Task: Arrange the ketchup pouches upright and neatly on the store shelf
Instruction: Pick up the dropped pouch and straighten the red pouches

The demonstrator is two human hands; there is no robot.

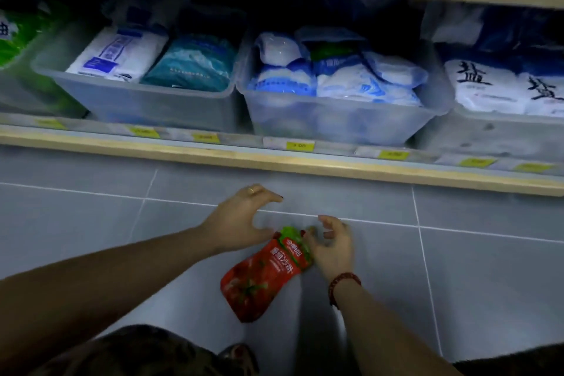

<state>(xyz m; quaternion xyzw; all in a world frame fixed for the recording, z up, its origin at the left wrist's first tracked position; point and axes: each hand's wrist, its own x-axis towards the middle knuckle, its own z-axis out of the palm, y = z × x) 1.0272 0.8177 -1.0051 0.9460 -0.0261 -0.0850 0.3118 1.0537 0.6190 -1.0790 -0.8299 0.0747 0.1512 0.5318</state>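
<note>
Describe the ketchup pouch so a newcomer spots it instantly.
Below the wooden shelf, on the grey tiled floor, look between the left hand and right hand. The ketchup pouch lies flat there, green top toward the shelf. It is the only red pack; the bins above hold white and blue bags.

Bare forearms, one ring, one bead bracelet, dark clothes below.

Both forearms are uncovered all the way in from the picture's edge. The left hand (241, 220) wears a thin gold-coloured ring (251, 190) near its 12 o'clock edge. The wrist at 6 o'clock of the right hand (332, 250) carries a bracelet (343, 282) of small round dark-red beads, sitting close round it. At 7 o'clock in the view is dark patterned cloth (128, 351), mottled brown and black. At 5 o'clock is plain dark cloth (512, 360). The dim light does not show what kind of garment either one is.
</note>
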